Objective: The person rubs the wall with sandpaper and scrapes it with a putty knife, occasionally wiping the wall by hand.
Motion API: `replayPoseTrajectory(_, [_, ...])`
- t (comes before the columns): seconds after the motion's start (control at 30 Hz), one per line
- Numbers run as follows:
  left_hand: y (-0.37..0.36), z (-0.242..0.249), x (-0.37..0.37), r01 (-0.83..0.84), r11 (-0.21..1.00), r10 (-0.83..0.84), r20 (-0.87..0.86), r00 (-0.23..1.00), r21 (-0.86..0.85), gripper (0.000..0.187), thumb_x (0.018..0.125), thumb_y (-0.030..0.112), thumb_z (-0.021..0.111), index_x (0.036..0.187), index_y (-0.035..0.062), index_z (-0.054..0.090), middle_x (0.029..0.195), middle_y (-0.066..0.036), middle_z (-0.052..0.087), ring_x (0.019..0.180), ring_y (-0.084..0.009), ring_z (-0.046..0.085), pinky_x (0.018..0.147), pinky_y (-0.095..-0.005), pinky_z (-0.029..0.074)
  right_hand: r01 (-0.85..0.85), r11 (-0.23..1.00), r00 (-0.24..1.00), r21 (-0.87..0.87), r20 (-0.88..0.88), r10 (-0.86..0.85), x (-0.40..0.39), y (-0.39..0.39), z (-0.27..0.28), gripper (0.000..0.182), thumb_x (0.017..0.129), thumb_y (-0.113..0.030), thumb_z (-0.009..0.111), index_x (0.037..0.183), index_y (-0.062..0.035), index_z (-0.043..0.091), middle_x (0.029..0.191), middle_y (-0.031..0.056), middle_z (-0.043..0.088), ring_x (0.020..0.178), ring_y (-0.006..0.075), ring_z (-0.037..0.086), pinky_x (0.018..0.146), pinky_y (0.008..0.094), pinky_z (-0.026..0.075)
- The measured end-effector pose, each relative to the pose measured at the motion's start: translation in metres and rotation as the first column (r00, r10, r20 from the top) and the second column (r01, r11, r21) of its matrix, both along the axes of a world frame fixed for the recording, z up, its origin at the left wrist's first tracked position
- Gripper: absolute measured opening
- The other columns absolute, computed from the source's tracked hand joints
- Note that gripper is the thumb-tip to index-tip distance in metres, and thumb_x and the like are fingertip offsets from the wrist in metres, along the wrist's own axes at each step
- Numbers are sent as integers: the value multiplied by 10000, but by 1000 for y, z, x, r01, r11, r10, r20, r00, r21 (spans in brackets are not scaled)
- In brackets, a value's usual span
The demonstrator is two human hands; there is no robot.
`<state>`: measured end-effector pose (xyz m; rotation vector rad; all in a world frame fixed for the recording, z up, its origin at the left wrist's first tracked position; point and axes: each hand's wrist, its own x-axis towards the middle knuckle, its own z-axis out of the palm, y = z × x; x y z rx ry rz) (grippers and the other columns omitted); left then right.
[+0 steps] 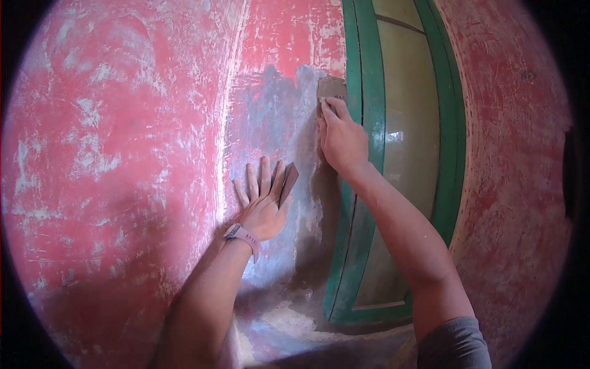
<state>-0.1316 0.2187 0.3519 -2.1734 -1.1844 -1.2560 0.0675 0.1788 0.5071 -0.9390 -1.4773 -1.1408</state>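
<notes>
My left hand [264,206] lies flat against the wall with its fingers spread. A folded brown piece of sandpaper [289,183] is tucked between its thumb and index finger. Higher up, beside the green window frame [362,132], my right hand [344,135] is closed on another brown piece of sandpaper [332,87], pressed to the wall. Its fingers partly cover that piece. Between the hands the wall patch [270,107] is grey and scuffed, with red paint [283,31] above it.
A corner ridge runs down left of my left hand, joining a red wall [123,141] with white scuffs. The green frame holds a pale pane [409,117]. Another red wall [510,184] stands at the right. Below is a patchy ledge [295,323].
</notes>
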Motion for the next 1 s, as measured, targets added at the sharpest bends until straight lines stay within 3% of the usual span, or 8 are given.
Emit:
replayPoseTrajectory(0.1, [-3,1,1,-53,999,52,-26,998,-7,836,1134,433,495,1814,218,57,1879,-169,-80,1694,-519,-127,1283,-773,-103,25,999,1000,-23,-7,-25,-1,-1,5,413,1108,-251,572,1480,-77,618,1566,64,565,969,443,769,850,571,627])
replayPoseTrajectory(0.27, [-3,0,0,10,1000,-10,4,1000,-5,797,1132,419,465,1817,266,88,1875,-195,-83,1692,-523,-140,1266,-773,-120,30,999,998,30,-59,-28,-14,5,21,428,1113,-246,562,1504,-76,598,1560,67,564,940,438,773,828,570,631])
replayPoseTrajectory(0.4, [-2,0,-1,23,1000,-23,7,1000,-5,802,1129,426,467,1817,268,86,1877,-189,-83,1693,-521,-140,1270,-767,-122,36,999,997,-21,-62,-38,-19,-1,-11,411,1109,-238,564,1474,-51,606,1564,90,563,937,439,779,824,567,633])
replayPoseTrajectory(0.57, [-4,0,-1,6,1000,-6,0,1000,-17,821,1123,421,473,1818,242,75,1879,-178,-83,1696,-512,-140,1277,-750,-134,113,993,993,-34,-40,-114,-21,1,27,448,1090,-198,573,1513,-50,594,1580,82,544,941,438,783,832,563,636])
replayPoseTrajectory(0.77, [-12,0,-1,39,998,-37,36,999,-42,848,1118,411,484,1818,216,48,1880,-173,-81,1699,-500,-137,1285,-737,-136,97,987,991,-132,-75,-107,-26,-14,2,419,1087,-175,550,1480,-46,611,1591,85,548,979,450,780,874,572,629])
replayPoseTrajectory(0.87, [-11,0,-1,35,999,-34,38,999,-32,855,1115,407,490,1817,212,43,1881,-171,-81,1699,-501,-135,1286,-738,-133,69,996,996,-57,-50,-72,-17,-5,13,416,1111,-256,582,1494,-103,636,1569,66,572,985,469,763,887,586,613])
replayPoseTrajectory(1.0, [-10,-1,0,26,999,-24,34,999,-40,864,1112,407,499,1817,211,40,1881,-170,-82,1699,-502,-136,1287,-739,-131,98,992,992,-76,-67,-103,-23,-5,36,451,1086,-168,556,1526,-74,589,1589,75,544,980,453,776,882,579,624])
